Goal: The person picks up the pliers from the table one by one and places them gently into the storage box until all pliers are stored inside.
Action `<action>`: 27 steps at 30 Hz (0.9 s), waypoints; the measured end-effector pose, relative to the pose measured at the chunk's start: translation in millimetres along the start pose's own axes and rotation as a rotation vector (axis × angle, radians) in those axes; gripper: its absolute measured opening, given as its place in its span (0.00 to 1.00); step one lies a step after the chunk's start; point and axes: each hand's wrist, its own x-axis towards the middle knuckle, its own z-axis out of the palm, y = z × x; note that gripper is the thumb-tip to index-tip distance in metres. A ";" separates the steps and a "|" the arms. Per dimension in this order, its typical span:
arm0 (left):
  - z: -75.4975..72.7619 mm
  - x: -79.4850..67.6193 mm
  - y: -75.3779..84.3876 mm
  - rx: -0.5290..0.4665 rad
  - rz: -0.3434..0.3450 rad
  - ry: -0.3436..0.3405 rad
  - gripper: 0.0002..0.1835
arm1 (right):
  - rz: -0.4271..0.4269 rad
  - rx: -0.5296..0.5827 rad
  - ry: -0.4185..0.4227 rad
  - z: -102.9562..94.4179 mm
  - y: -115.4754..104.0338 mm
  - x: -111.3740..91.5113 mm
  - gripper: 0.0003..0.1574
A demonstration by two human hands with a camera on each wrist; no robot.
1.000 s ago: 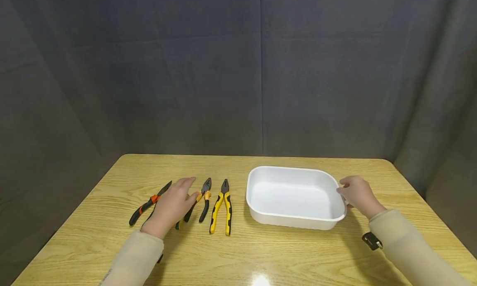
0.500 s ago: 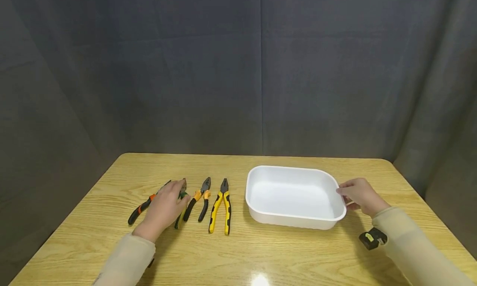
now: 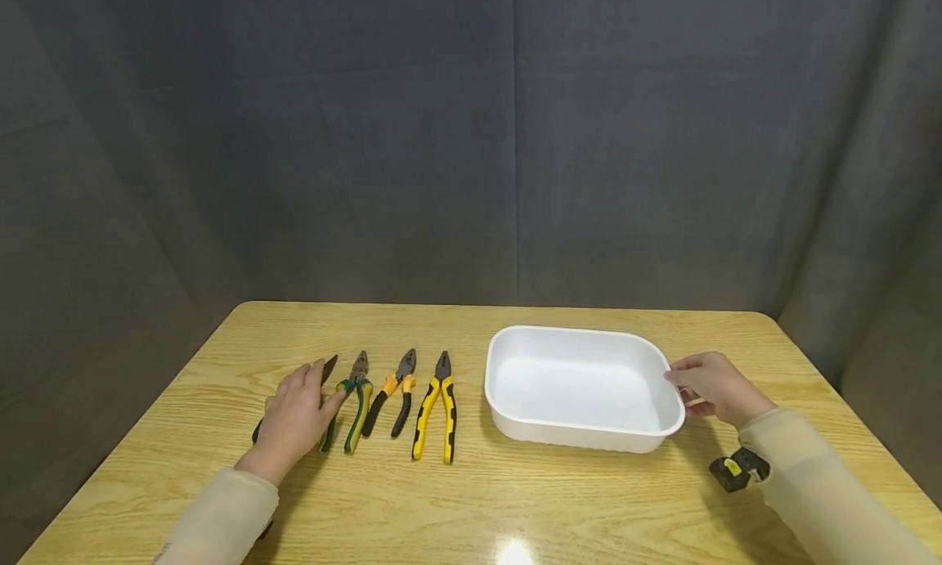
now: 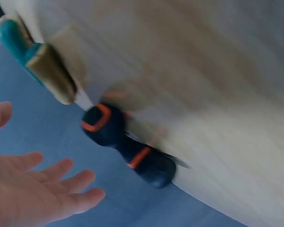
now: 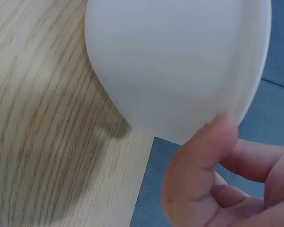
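Observation:
My left hand (image 3: 293,418) is over the leftmost tool, black-and-orange pliers (image 4: 102,124), its fingers spread and apart from the handles in the left wrist view. From above, the hand hides most of these pliers; their dark tip (image 3: 330,366) pokes out past the fingers. Just right of the hand lie green-and-yellow pliers (image 3: 361,416). My right hand (image 3: 719,389) pinches the right rim of a white rectangular tray (image 3: 574,434), thumb and fingers at its edge. In the right wrist view, a fingertip (image 5: 222,130) overlaps the tray's rim.
Pliers with black-and-orange-yellow handles (image 3: 407,378) and yellow-and-black pliers (image 3: 428,414) lie between the green pair and the tray. All rest on a wood-grain table (image 3: 441,508). Dark grey curtain (image 3: 471,140) hangs behind and along both sides.
My left hand has moved left, from over the green-and-yellow pliers to over the black-and-orange pair, uncovering the green ones. The right hand stays at the tray's rim; its fingers shifted slightly.

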 end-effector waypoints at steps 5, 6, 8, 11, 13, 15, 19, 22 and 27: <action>1.7 -2.6 -12.8 0.031 0.019 0.035 0.33 | 0.008 -0.006 -0.001 0.3 -0.5 -0.1 0.26; 1.7 -2.7 -14.6 0.039 0.021 0.045 0.33 | 0.007 -0.009 -0.001 0.2 -0.8 -0.4 0.26; 1.7 -2.5 -17.7 0.053 0.018 0.058 0.33 | 0.005 -0.009 -0.002 0.1 -0.8 -0.4 0.26; 2.1 -1.8 -21.3 0.061 0.002 0.059 0.34 | 0.000 -0.008 -0.006 -0.3 -0.7 -0.4 0.26; 2.7 -1.5 -23.1 0.067 -0.014 0.044 0.34 | -0.003 -0.007 -0.009 -0.4 -0.4 0.1 0.26; 2.8 -1.4 -24.3 0.076 -0.028 0.020 0.34 | -0.005 -0.009 -0.011 -0.2 0.1 0.7 0.26; 2.2 -1.4 -26.9 0.112 -0.037 -0.017 0.34 | -0.013 -0.013 -0.010 0.3 1.1 1.7 0.26; 1.9 -1.9 -29.8 0.140 -0.025 -0.028 0.34 | -0.019 -0.008 -0.014 0.1 1.7 1.6 0.26; 2.4 -2.0 -37.9 0.170 -0.003 -0.050 0.36 | -0.013 -0.012 -0.012 -0.3 2.5 1.2 0.26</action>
